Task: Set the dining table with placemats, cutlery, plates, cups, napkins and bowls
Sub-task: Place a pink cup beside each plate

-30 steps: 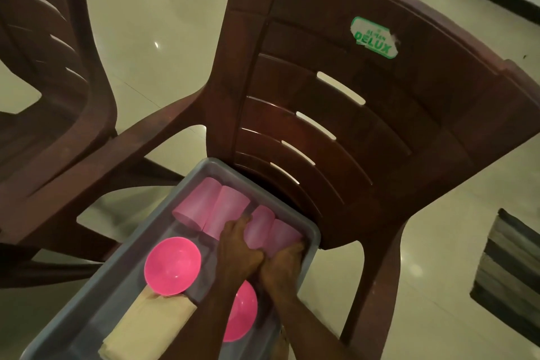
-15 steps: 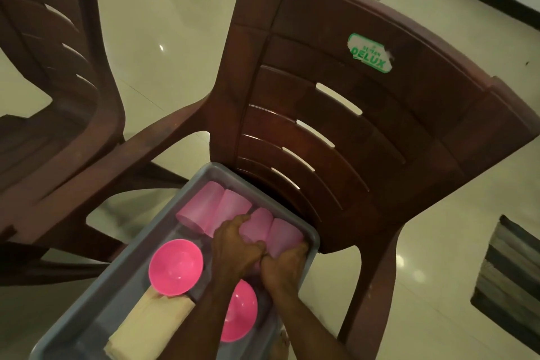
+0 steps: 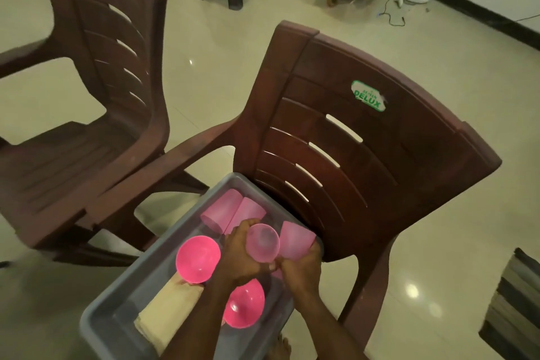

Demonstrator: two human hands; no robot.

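Chair (image 3: 365,161): carrying the grey bin (image 3: 163,260) on its seat; no dining counter showing.
Grey bin: holding nearly everything, so the setting looks barely begun.
Napkins (image 3: 166,316): lying folded at the bin's near end.
Bowls (image 3: 198,259): two sitting mid-bin.
Cups (image 3: 222,210): two lying at the bin's far end.
Left hand (image 3: 242,257): fingers gripping one cup (image 3: 262,242) above the bin.
Right hand (image 3: 301,267): fingers closing round another cup (image 3: 296,240).
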